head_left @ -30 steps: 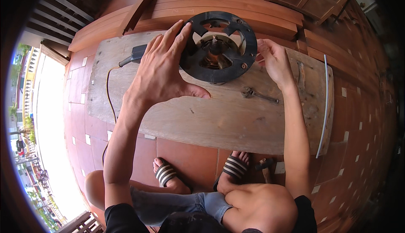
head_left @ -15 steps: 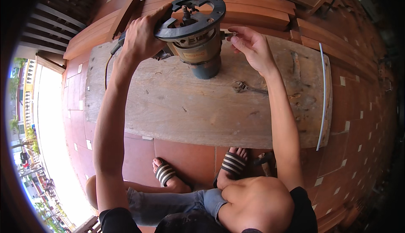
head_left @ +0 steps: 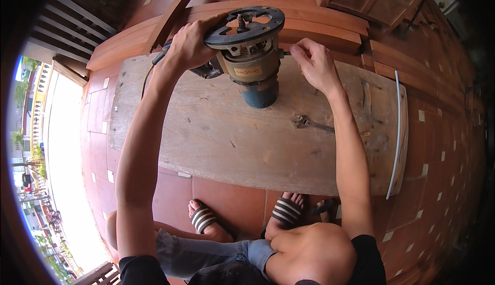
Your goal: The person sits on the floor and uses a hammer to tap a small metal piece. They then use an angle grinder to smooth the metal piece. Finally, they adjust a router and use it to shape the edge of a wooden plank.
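Since router (head_left: 251, 69) swung more upright, left fingers (head_left: 198, 28) grasp base plate (head_left: 241, 41), right fingers (head_left: 299, 51) opposite pinch side rod (head_left: 285, 53) at tips, rod now better exposed

Power tool (head_left: 249, 72) in black, tan and teal-blue, dark-flecked grey-brown tabletop (head_left: 206, 127), pale bluish-white strip (head_left: 398, 125), reddish-brown planks (head_left: 314, 27), terracotta floor tiles (head_left: 229, 189) dotted with cream squares (head_left: 424, 170), black sandals (head_left: 204, 219) striped white, blue denim shorts (head_left: 198, 251)
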Motion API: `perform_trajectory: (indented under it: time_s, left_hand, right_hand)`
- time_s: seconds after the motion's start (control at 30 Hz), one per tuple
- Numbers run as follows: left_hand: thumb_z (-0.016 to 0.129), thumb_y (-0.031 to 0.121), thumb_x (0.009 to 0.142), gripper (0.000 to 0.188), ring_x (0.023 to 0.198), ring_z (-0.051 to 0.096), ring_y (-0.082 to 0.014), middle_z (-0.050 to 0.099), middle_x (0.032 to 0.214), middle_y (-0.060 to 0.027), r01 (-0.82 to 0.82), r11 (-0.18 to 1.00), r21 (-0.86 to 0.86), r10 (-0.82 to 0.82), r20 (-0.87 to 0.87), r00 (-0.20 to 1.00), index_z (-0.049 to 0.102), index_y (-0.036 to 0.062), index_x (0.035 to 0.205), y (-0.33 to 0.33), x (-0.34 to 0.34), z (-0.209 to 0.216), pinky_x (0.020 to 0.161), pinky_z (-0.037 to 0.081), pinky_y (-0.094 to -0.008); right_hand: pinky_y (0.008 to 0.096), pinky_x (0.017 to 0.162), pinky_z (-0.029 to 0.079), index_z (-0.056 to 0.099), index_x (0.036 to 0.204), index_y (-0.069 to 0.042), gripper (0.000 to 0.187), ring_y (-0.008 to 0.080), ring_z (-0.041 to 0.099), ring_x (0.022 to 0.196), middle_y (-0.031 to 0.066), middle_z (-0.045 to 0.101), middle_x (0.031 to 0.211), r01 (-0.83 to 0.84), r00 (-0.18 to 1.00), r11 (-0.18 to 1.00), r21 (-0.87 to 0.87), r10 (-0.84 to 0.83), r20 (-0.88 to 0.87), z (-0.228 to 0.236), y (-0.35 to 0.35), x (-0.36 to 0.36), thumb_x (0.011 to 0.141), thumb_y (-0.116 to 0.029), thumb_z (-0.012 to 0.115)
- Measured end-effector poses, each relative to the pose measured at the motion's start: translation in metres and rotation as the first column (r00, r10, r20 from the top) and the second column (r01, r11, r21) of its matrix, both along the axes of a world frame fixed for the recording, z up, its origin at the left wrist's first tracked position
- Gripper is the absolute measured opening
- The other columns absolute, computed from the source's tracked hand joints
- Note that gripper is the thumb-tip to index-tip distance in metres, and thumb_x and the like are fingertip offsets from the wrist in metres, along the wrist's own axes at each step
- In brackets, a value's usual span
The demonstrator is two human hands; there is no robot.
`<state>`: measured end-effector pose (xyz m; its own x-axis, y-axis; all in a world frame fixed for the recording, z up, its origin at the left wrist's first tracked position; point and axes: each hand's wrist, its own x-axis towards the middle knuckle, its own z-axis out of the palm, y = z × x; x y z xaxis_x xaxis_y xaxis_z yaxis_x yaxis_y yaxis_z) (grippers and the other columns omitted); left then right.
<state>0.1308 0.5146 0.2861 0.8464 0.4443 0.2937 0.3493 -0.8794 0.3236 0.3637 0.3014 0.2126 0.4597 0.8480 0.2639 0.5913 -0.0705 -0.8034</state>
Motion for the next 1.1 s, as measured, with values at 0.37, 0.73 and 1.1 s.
perform_trajectory:
  time_s: [0.37,0.73,1.1]
  left_hand:
    - [0.073,0.016,0.083,0.064,0.105,0.076,-0.0394,0.077,0.115,-0.026,0.032,0.999,0.028,-0.033,0.025,0.999,0.067,0.0092,0.146,0.006,0.002,-0.003,0.097,0.06,-0.0467]
    - [0.073,0.013,0.082,0.064,0.107,0.077,-0.0381,0.077,0.117,-0.0256,0.043,0.999,0.014,-0.043,0.011,0.999,0.067,0.0087,0.146,0.003,0.003,0.0,0.098,0.061,-0.0461]
    - [0.075,0.018,0.085,0.061,0.103,0.077,-0.0393,0.077,0.113,-0.0256,0.048,0.998,0.038,-0.049,0.032,0.998,0.068,0.0081,0.145,0.01,0.001,-0.006,0.094,0.061,-0.0463]
  right_hand:
    - [0.0413,0.076,0.055,0.071,0.083,0.003,0.06,0.0263,0.069,0.073,0.0158,0.071,0.074,-0.062,0.986,0.998,-0.032,0.057,-0.156,-0.005,-0.002,0.001,0.109,-0.05,0.057]
    - [0.0427,0.078,0.055,0.071,0.094,0.002,0.058,0.0289,0.071,0.079,0.0178,0.074,0.085,-0.037,0.99,0.987,-0.159,0.014,-0.138,0.001,0.001,-0.001,0.111,-0.05,0.052]
    - [0.047,0.076,0.054,0.069,0.104,0.002,0.051,0.0355,0.073,0.083,0.0202,0.073,0.087,-0.061,0.998,0.993,-0.104,0.058,-0.034,0.008,-0.01,-0.004,0.113,-0.045,0.053]
